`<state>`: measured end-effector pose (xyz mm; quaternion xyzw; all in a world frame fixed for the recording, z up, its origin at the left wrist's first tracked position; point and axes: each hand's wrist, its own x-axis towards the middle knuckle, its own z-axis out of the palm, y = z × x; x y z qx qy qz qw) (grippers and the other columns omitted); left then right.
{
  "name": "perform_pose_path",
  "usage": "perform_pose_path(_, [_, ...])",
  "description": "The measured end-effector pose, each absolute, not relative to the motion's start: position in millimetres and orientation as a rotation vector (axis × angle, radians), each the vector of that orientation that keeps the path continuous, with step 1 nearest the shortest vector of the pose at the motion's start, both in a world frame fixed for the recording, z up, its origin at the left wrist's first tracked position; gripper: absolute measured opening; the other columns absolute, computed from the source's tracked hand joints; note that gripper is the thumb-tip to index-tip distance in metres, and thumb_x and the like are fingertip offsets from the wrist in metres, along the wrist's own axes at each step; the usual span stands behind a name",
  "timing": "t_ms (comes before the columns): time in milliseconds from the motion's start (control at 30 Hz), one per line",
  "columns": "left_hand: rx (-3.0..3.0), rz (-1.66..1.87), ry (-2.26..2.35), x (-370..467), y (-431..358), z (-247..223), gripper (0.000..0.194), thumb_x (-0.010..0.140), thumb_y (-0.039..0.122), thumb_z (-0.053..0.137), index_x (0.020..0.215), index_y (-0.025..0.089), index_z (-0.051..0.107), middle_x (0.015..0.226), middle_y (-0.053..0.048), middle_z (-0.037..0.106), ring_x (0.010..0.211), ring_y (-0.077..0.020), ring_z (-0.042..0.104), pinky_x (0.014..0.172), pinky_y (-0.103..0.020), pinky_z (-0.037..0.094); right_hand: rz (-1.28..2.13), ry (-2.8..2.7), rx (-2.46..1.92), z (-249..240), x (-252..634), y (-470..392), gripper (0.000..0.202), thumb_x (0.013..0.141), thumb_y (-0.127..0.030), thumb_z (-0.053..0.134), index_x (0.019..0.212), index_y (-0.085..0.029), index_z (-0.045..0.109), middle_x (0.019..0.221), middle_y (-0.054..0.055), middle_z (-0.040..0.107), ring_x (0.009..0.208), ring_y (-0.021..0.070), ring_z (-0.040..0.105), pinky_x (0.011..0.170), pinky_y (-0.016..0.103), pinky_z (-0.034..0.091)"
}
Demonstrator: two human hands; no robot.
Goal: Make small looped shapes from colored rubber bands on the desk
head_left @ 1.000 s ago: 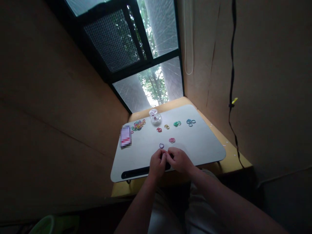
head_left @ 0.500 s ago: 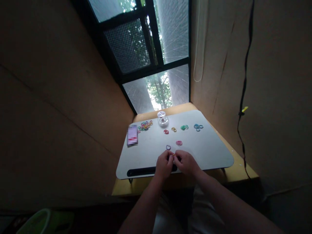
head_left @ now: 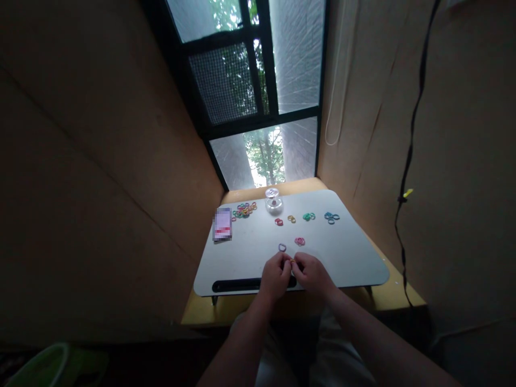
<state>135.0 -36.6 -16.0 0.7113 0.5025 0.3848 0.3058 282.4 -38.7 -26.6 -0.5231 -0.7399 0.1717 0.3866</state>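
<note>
While both fists meet at the near edge of the white surface [head_left: 346, 252], the left hand [head_left: 275, 277] and right hand [head_left: 312, 275] pinch a tiny orange ring [head_left: 292, 261] between their fingertips; a purple ring [head_left: 282, 248] lies just beyond, pink rings [head_left: 299, 241] nearby.

On the lap desk [head_left: 346, 258], a card [head_left: 222, 224] lies far left, the jar [head_left: 273, 203] behind centre, small rings [head_left: 299, 241] seemingly scattered between.
</note>
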Motion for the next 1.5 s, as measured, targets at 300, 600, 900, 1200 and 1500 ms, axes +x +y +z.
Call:
perform_pose_path(300, [1.902,1.031,1.331,134.6,-37.9,-14.5,0.015,0.088,0.022,0.047,0.082,0.019,0.061,0.076,-0.001,0.064,0.072,-0.0150,0.057,0.067,-0.025,0.042,0.424,-1.891,-1.333,-23.5,281.6,-41.0,0.023,0.085,-0.024,0.047,0.062,-0.021,0.044,0.059,-0.002,0.048,0.057,0.0127,0.043,0.055,0.025,0.027])
perform_pose_path(600, [1.913,1.025,1.342,134.3,-41.2,-11.0,0.014,0.087,0.022,0.048,0.081,0.020,0.061,0.076,-0.001,0.064,0.071,-0.0150,0.057,0.066,-0.025,0.041,0.414,-1.895,-1.328,-23.5,281.5,-42.3,0.024,0.085,-0.023,0.047,0.062,-0.021,0.043,0.059,-0.002,0.048,0.056,0.0127,0.044,0.055,0.026,0.028])
perform_pose_path(900, [1.948,1.034,1.325,133.3,-41.4,-13.2,0.014,0.087,0.021,0.047,0.082,0.020,0.060,0.077,-0.001,0.065,0.073,-0.0153,0.058,0.068,-0.026,0.041,0.386,-1.915,-1.334,-27.1,281.8,-42.3,0.023,0.085,-0.024,0.047,0.063,-0.021,0.042,0.060,-0.003,0.048,0.057,0.0129,0.045,0.056,0.026,0.029])
perform_pose_path(1200, [1.945,1.003,1.332,131.6,-41.2,-14.3,0.015,0.089,0.023,0.047,0.085,0.020,0.062,0.079,-0.001,0.066,0.074,-0.0163,0.059,0.069,-0.027,0.042,0.400,-1.923,-1.328,-32.6,282.8,-38.5,0.026,0.086,-0.027,0.046,0.062,-0.022,0.040,0.057,-0.003,0.044,0.055,0.0123,0.042,0.053,0.025,0.029])
perform_pose_path(1500, [1.912,0.962,1.330,130.1,-31.3,-14.1,0.017,0.088,0.023,0.048,0.089,0.021,0.064,0.084,-0.002,0.068,0.079,-0.0177,0.061,0.073,-0.028,0.044,0.411,-1.962,-1.363,-31.2,282.7,-32.0,0.028,0.088,-0.031,0.045,0.063,-0.022,0.039,0.056,-0.004,0.042,0.053,0.0120,0.042,0.052,0.025,0.030])
